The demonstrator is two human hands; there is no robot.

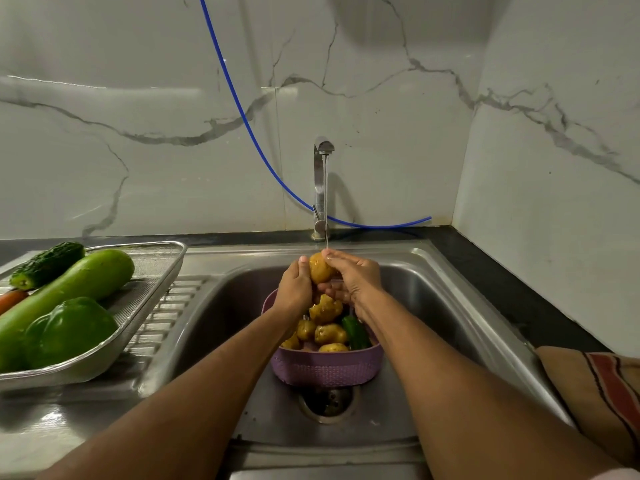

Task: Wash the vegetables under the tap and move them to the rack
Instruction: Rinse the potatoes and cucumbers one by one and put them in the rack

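Yellow potato (320, 268) clasped between left hand (294, 289) and right hand (353, 275), fingers curled round it, directly under tap (323, 188) stream. Best turned slowly within the grip, thumbs rubbing every side. Below the grip, basket (322, 368) with more potatoes; rack (104, 355) well left of it.
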